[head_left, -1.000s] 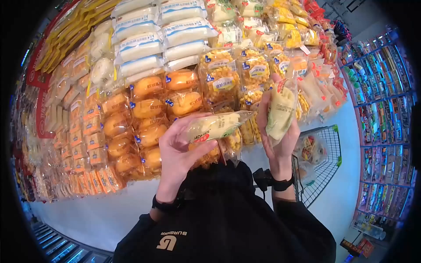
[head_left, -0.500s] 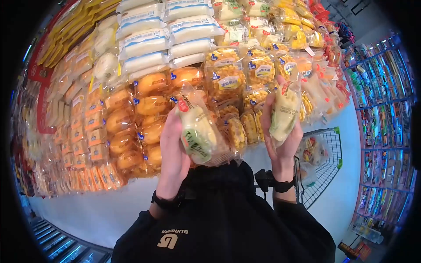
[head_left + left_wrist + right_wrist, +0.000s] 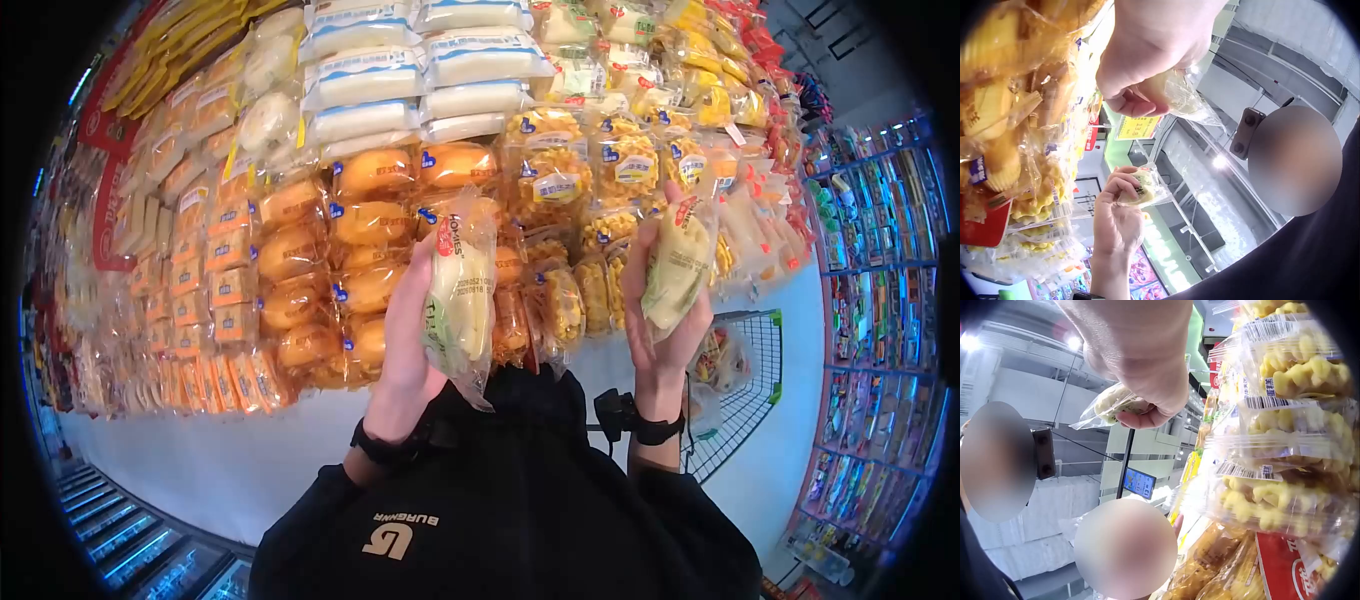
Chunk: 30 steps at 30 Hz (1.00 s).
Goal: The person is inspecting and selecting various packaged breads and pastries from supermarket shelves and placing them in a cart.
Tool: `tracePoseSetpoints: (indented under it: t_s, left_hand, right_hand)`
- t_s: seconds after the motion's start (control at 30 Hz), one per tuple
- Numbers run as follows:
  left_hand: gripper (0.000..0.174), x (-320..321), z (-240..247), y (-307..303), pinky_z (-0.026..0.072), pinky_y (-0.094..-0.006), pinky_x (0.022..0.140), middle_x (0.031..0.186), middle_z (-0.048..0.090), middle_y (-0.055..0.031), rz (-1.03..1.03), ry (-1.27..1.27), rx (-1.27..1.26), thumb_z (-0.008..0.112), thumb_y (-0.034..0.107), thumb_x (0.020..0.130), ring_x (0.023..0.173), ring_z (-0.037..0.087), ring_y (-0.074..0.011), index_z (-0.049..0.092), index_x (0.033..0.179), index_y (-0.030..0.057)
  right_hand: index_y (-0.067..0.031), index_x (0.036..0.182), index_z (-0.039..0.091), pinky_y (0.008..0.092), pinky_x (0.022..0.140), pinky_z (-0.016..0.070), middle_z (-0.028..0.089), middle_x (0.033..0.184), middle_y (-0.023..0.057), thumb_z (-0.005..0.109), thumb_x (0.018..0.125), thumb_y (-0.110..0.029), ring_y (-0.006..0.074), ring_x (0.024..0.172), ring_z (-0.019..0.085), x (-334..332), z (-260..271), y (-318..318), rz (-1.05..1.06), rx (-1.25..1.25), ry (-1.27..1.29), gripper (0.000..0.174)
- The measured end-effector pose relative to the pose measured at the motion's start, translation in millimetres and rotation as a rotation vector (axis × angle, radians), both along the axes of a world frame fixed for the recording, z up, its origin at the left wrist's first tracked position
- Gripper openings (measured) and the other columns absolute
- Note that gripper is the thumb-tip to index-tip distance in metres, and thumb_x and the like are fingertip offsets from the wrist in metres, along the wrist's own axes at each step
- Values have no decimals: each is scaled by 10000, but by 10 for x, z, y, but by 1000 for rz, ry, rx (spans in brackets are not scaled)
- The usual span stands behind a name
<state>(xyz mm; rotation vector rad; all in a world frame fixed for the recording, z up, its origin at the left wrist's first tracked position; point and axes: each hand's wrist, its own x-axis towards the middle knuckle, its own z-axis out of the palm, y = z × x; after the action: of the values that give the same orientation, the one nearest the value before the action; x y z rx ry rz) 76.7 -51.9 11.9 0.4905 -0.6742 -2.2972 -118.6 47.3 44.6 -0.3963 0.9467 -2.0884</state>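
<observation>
In the head view my left hand [image 3: 403, 335] holds a clear-wrapped, pale bread roll [image 3: 465, 295] upright, its printed date facing up. My right hand [image 3: 668, 355] holds a similar wrapped bread roll [image 3: 678, 260], tilted, with a red label at its top. Both rolls are above the near edge of the bread display. In the left wrist view, curled fingers [image 3: 1138, 103] grip the wrapper of the left roll [image 3: 1185, 97]. The right wrist view shows my right hand [image 3: 1141, 356] bent round its roll [image 3: 1110, 403].
Packed buns [image 3: 370, 225], waffle packs [image 3: 550, 165] and long white loaves [image 3: 365, 75] fill the display ahead. A wire shopping cart [image 3: 750, 370] with bagged goods stands at the right. Beyond it rise stocked shelves [image 3: 880, 300].
My left hand has turned its roll from lying sideways to upright, past the green-lettered face to the dated side. The right hand still holds its roll. The head view has shifted slightly.
</observation>
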Motion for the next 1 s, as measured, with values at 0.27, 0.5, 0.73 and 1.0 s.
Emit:
tracePoseSetpoints:
  t_s: [0.27,0.5,0.73,1.0]
  left_hand:
    - [549,-28,57,9,406,-290,803,1179,498,-81,44,-91,-92,385,413,1036,960,484,-151,351,1444,47]
    - [566,-45,74,25,375,-362,1094,1482,405,-99,57,-57,-103,461,338,1025,1321,446,-206,319,1482,34]
    - [575,-62,-1,25,448,-360,1017,1338,534,-104,91,-126,-300,570,235,977,1208,539,-195,332,1451,12]
    - [384,-45,-11,35,450,-336,986,1215,595,-89,88,-166,-266,554,33,951,1108,577,-157,450,1316,-22]
  right_hand:
    - [-22,1527,196,224,524,406,575,965,78,345,1027,-404,114,632,520,12,-17,-38,-9,0,40,646]
    - [-9,1466,303,263,688,491,599,1089,94,422,1016,-423,136,805,593,-56,-116,-8,53,-19,28,623]
    - [26,1357,449,331,968,470,590,1282,124,734,841,-133,177,1132,591,-21,-66,-22,29,142,297,611]
    - [-120,1143,704,310,862,433,659,1181,31,745,635,20,209,964,515,-50,44,13,-460,411,1471,529]
